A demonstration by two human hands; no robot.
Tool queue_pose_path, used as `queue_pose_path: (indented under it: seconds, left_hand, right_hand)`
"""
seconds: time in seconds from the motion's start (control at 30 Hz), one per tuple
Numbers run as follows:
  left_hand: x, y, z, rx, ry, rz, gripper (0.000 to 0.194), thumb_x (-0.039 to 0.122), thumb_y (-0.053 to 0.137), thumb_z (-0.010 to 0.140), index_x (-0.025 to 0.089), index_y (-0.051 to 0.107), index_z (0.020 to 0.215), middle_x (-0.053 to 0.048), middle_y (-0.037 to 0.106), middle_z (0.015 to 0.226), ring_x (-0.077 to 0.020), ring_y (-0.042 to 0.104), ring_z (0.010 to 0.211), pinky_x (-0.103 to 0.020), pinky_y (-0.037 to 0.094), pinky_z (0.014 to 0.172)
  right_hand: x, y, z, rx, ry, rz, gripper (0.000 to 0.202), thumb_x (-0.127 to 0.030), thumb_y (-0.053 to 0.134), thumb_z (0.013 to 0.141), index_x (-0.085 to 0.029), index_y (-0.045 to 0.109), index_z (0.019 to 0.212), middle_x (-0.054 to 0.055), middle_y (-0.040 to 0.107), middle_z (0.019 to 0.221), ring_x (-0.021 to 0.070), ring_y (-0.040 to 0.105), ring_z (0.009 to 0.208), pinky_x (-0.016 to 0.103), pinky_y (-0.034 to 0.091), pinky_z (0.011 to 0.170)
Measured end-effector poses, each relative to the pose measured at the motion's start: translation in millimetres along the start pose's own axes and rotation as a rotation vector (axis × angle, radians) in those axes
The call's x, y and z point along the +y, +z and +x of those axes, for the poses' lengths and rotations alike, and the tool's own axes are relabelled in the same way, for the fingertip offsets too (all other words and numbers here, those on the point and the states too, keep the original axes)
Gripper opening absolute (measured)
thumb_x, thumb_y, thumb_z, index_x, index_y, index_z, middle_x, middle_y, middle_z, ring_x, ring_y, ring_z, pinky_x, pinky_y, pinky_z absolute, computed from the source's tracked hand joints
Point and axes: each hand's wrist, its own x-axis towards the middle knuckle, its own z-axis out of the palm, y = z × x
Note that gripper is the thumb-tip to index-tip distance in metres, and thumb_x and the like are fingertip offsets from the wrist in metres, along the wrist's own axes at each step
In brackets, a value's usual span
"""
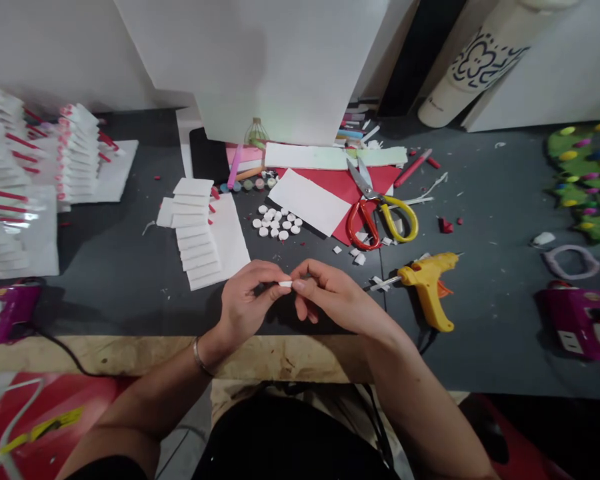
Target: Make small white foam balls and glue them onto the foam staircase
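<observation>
Near the table's front edge, my left hand (250, 293) and my right hand (325, 293) meet fingertip to fingertip. Between them is a small white piece (285, 284), pinched by the left thumb and forefinger; the right thumb and forefinger close on its other end. Its exact kind is too small to tell. Just beyond lies a cluster of white discs (279, 223). To the left, folded white paper steps (196, 233) with red bits stand on a white card (230, 233). A white paper rectangle (310, 201) lies over red paper (380, 179).
Scissors (373, 200) with red and yellow handles lie behind my right hand. A yellow glue gun (430, 287) rests to the right, with paper scraps near its tip. More paper step models (83, 157) fill the left. A bottle (480, 67) leans at the back right.
</observation>
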Motion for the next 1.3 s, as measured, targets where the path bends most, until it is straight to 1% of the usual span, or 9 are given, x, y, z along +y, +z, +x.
queue_pose_path:
  seconds: [0.13, 0.27, 0.37, 0.47, 0.57, 0.63, 0.9, 1.17, 1.3]
  left_hand:
    - [-0.4, -1.2, 0.9, 0.02, 0.05, -0.001, 0.01, 0.033, 0.074, 0.081, 0.024, 0.075, 0.08, -0.003, 0.068, 0.08, -0.0142, 0.062, 0.075, -0.028, 0.053, 0.068]
    - [-0.3, -2.0, 1.4, 0.009, 0.004, -0.107, 0.006, 0.029, 0.076, 0.08, 0.024, 0.076, 0.083, -0.003, 0.067, 0.081, -0.0122, 0.062, 0.073, -0.024, 0.052, 0.066]
    - [-0.1, -1.2, 0.4, 0.004, -0.108, -0.267, 0.019, 0.028, 0.078, 0.077, 0.021, 0.074, 0.095, -0.003, 0.069, 0.081, -0.0121, 0.063, 0.074, -0.023, 0.053, 0.065]
    - [0.9, -0.7, -0.9, -0.011, -0.271, -0.406, 0.033, 0.03, 0.08, 0.074, 0.019, 0.071, 0.104, -0.003, 0.07, 0.084, -0.0124, 0.065, 0.073, -0.022, 0.055, 0.064]
    - [2.6, -1.0, -1.3, -0.033, -0.38, -0.448, 0.025, 0.027, 0.079, 0.075, 0.019, 0.071, 0.097, -0.002, 0.071, 0.081, -0.0117, 0.066, 0.072, -0.021, 0.056, 0.066]
    - [3.4, -1.5, -1.1, -0.028, -0.427, -0.44, 0.02, 0.024, 0.079, 0.074, 0.019, 0.072, 0.092, -0.002, 0.072, 0.079, -0.0117, 0.067, 0.072, -0.021, 0.057, 0.066]
    - [2.9, -0.9, 0.1, -0.061, -0.517, -0.411, 0.014, 0.015, 0.075, 0.074, 0.02, 0.075, 0.087, -0.001, 0.075, 0.08, -0.0101, 0.068, 0.071, -0.018, 0.056, 0.066]
    - [1.1, -5.6, 4.9, -0.158, -0.329, -0.268, 0.021, 0.018, 0.072, 0.081, 0.026, 0.076, 0.1, -0.003, 0.075, 0.09, -0.0107, 0.067, 0.076, -0.022, 0.054, 0.068]
    - [1.3, -6.3, 6.6, -0.188, -0.354, -0.255, 0.022, 0.023, 0.076, 0.078, 0.024, 0.076, 0.1, -0.005, 0.075, 0.09, -0.0124, 0.066, 0.075, -0.023, 0.054, 0.065]
  right_hand:
    - [2.7, 2.9, -0.2, -0.017, -0.04, 0.011, 0.021, -0.04, 0.056, 0.092, -0.019, 0.055, 0.094, -0.004, 0.063, 0.059, 0.0087, 0.051, 0.048, 0.023, 0.04, 0.049]
    - [8.8, 7.6, -2.9, 0.08, -0.187, -0.117, 0.019, -0.04, 0.054, 0.094, -0.021, 0.055, 0.095, -0.004, 0.065, 0.064, 0.0096, 0.057, 0.055, 0.023, 0.046, 0.056]
    - [12.1, 9.0, -3.1, 0.203, -0.339, -0.389, 0.015, -0.035, 0.051, 0.097, -0.022, 0.057, 0.101, -0.003, 0.067, 0.07, 0.0106, 0.062, 0.061, 0.023, 0.048, 0.059]
    - [12.5, 8.9, 0.1, 0.352, -0.582, -0.711, 0.011, -0.026, 0.049, 0.098, -0.021, 0.058, 0.103, 0.001, 0.071, 0.078, 0.0121, 0.065, 0.065, 0.024, 0.048, 0.061]
    - [11.8, 9.0, 4.8, 0.424, -0.788, -0.933, 0.008, -0.021, 0.05, 0.098, -0.02, 0.057, 0.101, 0.003, 0.073, 0.081, 0.0129, 0.064, 0.064, 0.025, 0.049, 0.063]
    - [11.7, 8.8, 7.5, 0.43, -0.847, -0.984, 0.007, -0.02, 0.051, 0.098, -0.02, 0.057, 0.101, 0.003, 0.073, 0.077, 0.0125, 0.064, 0.062, 0.025, 0.048, 0.062]
    - [9.8, 3.2, 10.5, 0.414, -0.818, -0.93, 0.01, -0.026, 0.053, 0.098, -0.02, 0.059, 0.091, 0.0, 0.07, 0.071, 0.0108, 0.062, 0.06, 0.024, 0.048, 0.061]
    - [6.1, -2.0, 8.2, 0.4, -0.749, -0.871, 0.012, -0.028, 0.056, 0.097, -0.021, 0.061, 0.088, 0.0, 0.07, 0.07, 0.0099, 0.061, 0.06, 0.023, 0.047, 0.058]
    - [6.4, -2.8, 8.3, 0.396, -0.708, -0.835, 0.013, -0.029, 0.058, 0.095, -0.021, 0.062, 0.086, -0.001, 0.069, 0.07, 0.0096, 0.062, 0.061, 0.022, 0.048, 0.059]
